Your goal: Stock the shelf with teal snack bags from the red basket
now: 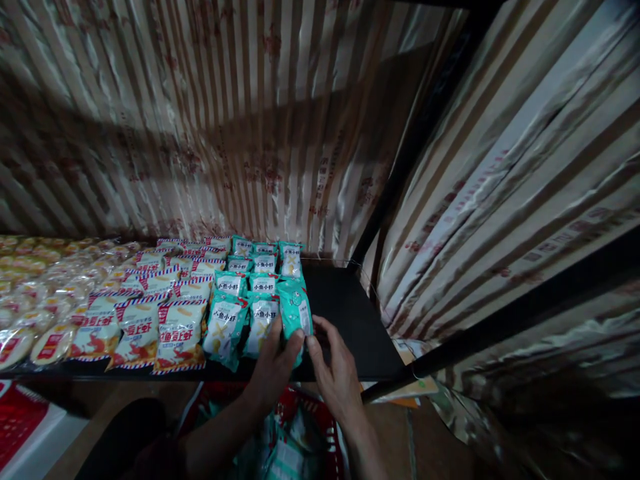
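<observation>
A teal snack bag (296,308) stands at the front of the black shelf (350,313), at the right end of several rows of matching teal bags (225,325). My left hand (277,360) is at its lower left, thumb pressed on its front. Close against its right edge is my right hand (334,363), with the fingers bent and the thumb apart from the forefinger. The bag sits between both hands, its bottom partly hidden by my left thumb.
Orange-and-white snack bags (181,333) and clear-wrapped round cakes (53,343) fill the shelf's left. Below the front edge is a red crate (336,433) with teal bags. Striped sheeting (240,120) hangs behind; a black post (415,133) rises at the right corner.
</observation>
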A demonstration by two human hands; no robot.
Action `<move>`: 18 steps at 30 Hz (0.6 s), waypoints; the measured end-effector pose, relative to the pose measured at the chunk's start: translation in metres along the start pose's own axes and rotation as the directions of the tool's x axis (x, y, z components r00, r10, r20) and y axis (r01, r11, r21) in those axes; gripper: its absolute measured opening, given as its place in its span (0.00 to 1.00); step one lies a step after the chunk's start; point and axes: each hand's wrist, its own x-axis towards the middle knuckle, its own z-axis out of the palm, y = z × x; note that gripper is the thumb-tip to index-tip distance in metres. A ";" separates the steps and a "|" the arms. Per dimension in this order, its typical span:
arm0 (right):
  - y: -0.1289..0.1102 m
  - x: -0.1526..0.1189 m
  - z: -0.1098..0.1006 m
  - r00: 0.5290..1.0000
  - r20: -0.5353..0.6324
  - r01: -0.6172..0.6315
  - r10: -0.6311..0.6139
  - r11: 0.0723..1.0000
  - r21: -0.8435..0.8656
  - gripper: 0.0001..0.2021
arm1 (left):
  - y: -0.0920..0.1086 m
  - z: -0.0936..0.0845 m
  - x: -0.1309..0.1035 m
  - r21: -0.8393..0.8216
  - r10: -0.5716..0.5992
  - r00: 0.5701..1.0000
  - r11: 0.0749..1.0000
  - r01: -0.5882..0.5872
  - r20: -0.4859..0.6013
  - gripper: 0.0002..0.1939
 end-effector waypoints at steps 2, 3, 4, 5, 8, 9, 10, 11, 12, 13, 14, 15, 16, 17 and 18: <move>0.001 0.003 -0.002 0.999 0.034 0.024 -0.024 1.000 0.002 0.22 | 0.000 0.002 0.000 0.052 0.007 0.999 0.999 -0.005 -0.034 0.30; 0.001 0.005 -0.002 0.998 0.044 0.033 -0.033 0.999 0.011 0.24 | 0.001 0.003 0.000 0.069 0.024 0.999 0.997 -0.021 -0.040 0.29; 0.002 0.007 -0.002 0.998 0.051 0.039 -0.040 0.999 0.019 0.27 | 0.002 0.004 0.000 0.060 0.038 0.999 0.998 -0.036 -0.025 0.29; 0.003 0.009 -0.002 0.997 0.055 0.043 -0.044 0.999 0.025 0.30 | 0.003 0.005 0.001 0.044 0.051 0.999 0.998 -0.051 -0.005 0.28; 0.005 0.014 0.001 0.999 0.042 0.026 -0.027 0.999 0.022 0.35 | 0.004 0.007 0.003 -0.002 0.097 0.995 0.995 -0.097 0.036 0.25; 0.006 0.016 0.001 1.000 0.026 0.010 -0.011 1.000 0.022 0.35 | 0.005 0.008 0.004 -0.005 0.111 0.993 0.994 -0.111 0.044 0.25; 0.007 0.017 0.002 1.000 0.004 -0.007 0.007 1.000 0.025 0.33 | 0.005 0.009 0.005 0.002 0.125 0.991 0.992 -0.125 0.053 0.25; 0.008 0.019 0.001 0.999 -0.022 -0.024 0.024 0.999 0.034 0.31 | 0.006 0.010 0.006 0.019 0.135 0.989 0.990 -0.137 0.065 0.25; 0.009 0.020 0.001 0.998 -0.046 -0.039 0.042 0.998 0.048 0.29 | 0.006 0.011 0.007 0.044 0.145 0.986 0.988 -0.149 0.079 0.26; 0.010 0.021 0.000 0.996 -0.062 -0.057 0.062 0.996 0.071 0.27 | 0.006 0.011 0.008 0.074 0.150 0.984 0.985 -0.158 0.101 0.27; 0.012 0.022 -0.002 0.994 -0.063 -0.081 0.088 0.991 0.103 0.26 | 0.006 0.011 0.008 0.106 0.154 0.980 0.980 -0.167 0.125 0.28; 0.013 0.024 -0.003 0.991 -0.052 -0.113 0.121 0.983 0.146 0.26 | 0.007 0.010 0.009 0.137 0.157 0.977 0.975 -0.177 0.147 0.29; 0.014 0.025 -0.005 0.987 -0.026 -0.148 0.156 0.969 0.195 0.26 | 0.007 0.010 0.009 0.165 0.161 0.974 0.968 -0.187 0.162 0.29; 0.015 0.026 -0.006 0.982 0.003 -0.182 0.187 0.952 0.245 0.26 | 0.007 0.008 0.010 0.189 0.169 0.971 0.961 -0.200 0.168 0.29; 0.016 0.027 -0.007 0.977 0.028 -0.211 0.212 0.933 0.291 0.26 | 0.007 0.007 0.011 0.206 0.180 0.969 0.955 -0.213 0.170 0.29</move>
